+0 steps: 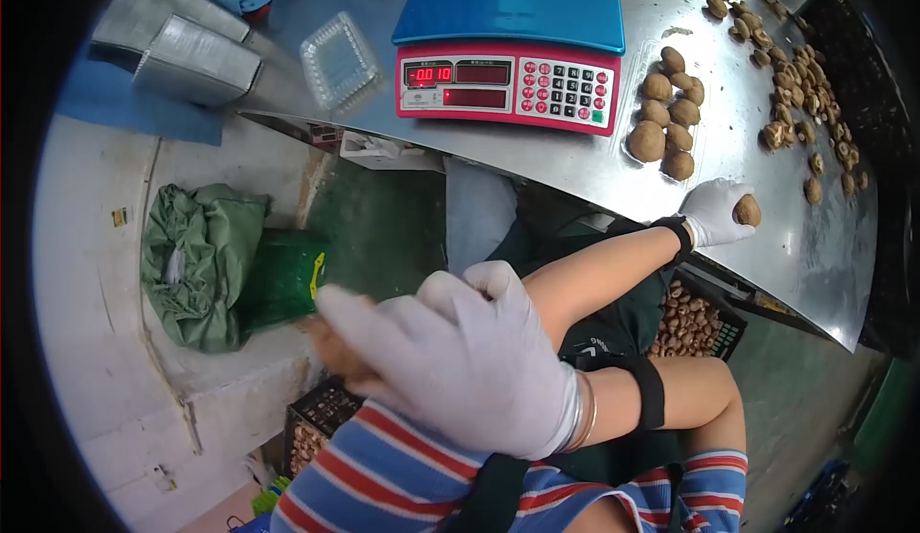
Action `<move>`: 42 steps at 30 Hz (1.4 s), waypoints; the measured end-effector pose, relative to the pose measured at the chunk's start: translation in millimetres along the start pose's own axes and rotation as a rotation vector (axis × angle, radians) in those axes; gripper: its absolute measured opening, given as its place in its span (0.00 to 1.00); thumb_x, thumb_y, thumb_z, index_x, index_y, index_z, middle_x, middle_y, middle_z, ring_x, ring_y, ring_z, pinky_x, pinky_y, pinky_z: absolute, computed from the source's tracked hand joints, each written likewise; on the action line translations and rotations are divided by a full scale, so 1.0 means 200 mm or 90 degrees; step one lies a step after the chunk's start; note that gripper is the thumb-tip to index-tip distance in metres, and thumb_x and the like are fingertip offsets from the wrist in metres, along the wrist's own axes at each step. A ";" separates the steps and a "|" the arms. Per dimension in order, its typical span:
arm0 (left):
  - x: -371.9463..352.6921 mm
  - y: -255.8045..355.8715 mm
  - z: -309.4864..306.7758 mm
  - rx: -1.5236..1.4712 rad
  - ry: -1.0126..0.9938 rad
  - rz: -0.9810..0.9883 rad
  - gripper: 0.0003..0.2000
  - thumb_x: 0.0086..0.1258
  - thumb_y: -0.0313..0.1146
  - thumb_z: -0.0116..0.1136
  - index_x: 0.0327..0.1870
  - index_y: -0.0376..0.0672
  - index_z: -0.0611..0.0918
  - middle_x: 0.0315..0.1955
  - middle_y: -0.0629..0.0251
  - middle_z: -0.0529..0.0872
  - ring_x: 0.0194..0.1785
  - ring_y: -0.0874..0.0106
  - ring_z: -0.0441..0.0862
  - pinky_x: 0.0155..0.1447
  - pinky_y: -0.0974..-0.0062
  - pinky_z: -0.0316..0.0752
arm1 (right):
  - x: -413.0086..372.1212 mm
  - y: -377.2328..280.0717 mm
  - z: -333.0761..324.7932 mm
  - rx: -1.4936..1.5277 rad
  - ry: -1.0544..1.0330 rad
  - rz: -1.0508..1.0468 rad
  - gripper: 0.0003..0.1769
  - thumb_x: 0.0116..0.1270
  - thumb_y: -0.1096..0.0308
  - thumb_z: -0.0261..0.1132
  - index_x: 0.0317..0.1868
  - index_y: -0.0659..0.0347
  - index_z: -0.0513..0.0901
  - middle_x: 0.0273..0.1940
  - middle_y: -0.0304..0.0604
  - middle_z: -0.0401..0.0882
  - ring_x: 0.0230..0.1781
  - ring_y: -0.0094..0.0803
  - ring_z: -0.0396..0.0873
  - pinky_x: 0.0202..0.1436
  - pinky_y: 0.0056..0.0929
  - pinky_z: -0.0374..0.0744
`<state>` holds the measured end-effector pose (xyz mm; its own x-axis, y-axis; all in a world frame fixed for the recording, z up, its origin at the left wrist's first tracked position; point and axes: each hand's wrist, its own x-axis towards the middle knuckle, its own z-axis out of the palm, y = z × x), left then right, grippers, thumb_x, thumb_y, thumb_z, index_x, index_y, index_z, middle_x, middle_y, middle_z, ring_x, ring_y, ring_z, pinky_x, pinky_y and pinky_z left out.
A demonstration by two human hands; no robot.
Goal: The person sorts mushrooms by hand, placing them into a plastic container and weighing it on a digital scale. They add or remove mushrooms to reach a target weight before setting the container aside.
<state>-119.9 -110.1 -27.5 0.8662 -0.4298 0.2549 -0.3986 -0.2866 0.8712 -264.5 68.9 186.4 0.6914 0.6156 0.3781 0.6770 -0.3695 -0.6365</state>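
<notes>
The left hand (717, 213), in a white glove, rests on the steel tabletop (565, 171) close to its near edge, fingertips pinched around one shiitake mushroom (747, 210). The mushroom is roundish, with no clear long axis. Just beyond it, toward the far edge, is a clear plastic tray of mushrooms (668, 123), with the red and blue weighing scale (508, 49) beside it. Loose mushrooms (795, 82) are scattered toward the tabletop's right edge, and an empty clear tray (337, 58) lies on the scale's other side.

The right hand (460, 365), also gloved, is off the tabletop, crossed low in front of the striped shirt and above a black crate (321, 418). Its fingers curl over something brown and blurred (331, 341), so its grip cannot be made out. The left hand is far nearer the filled tray.
</notes>
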 end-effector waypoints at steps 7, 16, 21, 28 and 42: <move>-0.02 0.06 -0.07 0.010 -0.023 0.022 0.25 0.54 0.41 0.69 0.54 0.45 0.79 0.43 0.60 0.86 0.49 0.61 0.83 0.51 0.65 0.78 | -0.30 0.79 -0.06 -0.015 0.315 0.111 0.31 0.70 0.62 0.63 0.69 0.65 0.67 0.45 0.46 0.81 0.39 0.29 0.75 0.47 0.27 0.71; -0.25 0.03 -0.19 -0.319 -0.062 -0.070 0.24 0.61 0.27 0.63 0.60 0.37 0.74 0.45 0.54 0.84 0.45 0.67 0.84 0.52 0.72 0.78 | -0.68 0.74 -0.42 0.612 0.591 0.337 0.39 0.77 0.49 0.53 0.75 0.69 0.55 0.57 0.46 0.69 0.41 0.28 0.76 0.41 0.23 0.73; -0.27 0.11 -0.34 -0.332 -0.084 -0.101 0.31 0.57 0.25 0.71 0.64 0.35 0.72 0.49 0.56 0.83 0.52 0.69 0.82 0.55 0.72 0.77 | -0.76 0.76 -0.51 0.613 0.506 0.360 0.42 0.72 0.59 0.61 0.77 0.66 0.49 0.57 0.47 0.72 0.40 0.25 0.74 0.45 0.21 0.74; -0.19 0.24 -0.63 -0.303 0.032 -0.070 0.37 0.59 0.18 0.66 0.71 0.36 0.64 0.64 0.53 0.72 0.67 0.64 0.72 0.72 0.66 0.67 | -0.80 0.82 -0.44 0.539 0.554 0.376 0.45 0.68 0.67 0.67 0.77 0.64 0.49 0.62 0.49 0.70 0.58 0.34 0.76 0.52 0.26 0.76; -0.28 0.35 -0.71 -0.292 0.069 -0.091 0.37 0.55 0.19 0.71 0.69 0.36 0.68 0.64 0.56 0.73 0.66 0.65 0.73 0.71 0.66 0.69 | -0.79 0.82 -0.45 0.539 0.545 0.407 0.42 0.67 0.68 0.68 0.75 0.66 0.55 0.68 0.50 0.67 0.61 0.34 0.76 0.66 0.32 0.73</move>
<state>-152.4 15.8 79.0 0.9387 -0.3147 0.1407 -0.1211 0.0813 0.9893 -240.2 -151.6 82.2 0.9711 -0.2357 -0.0381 0.0361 0.3029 -0.9523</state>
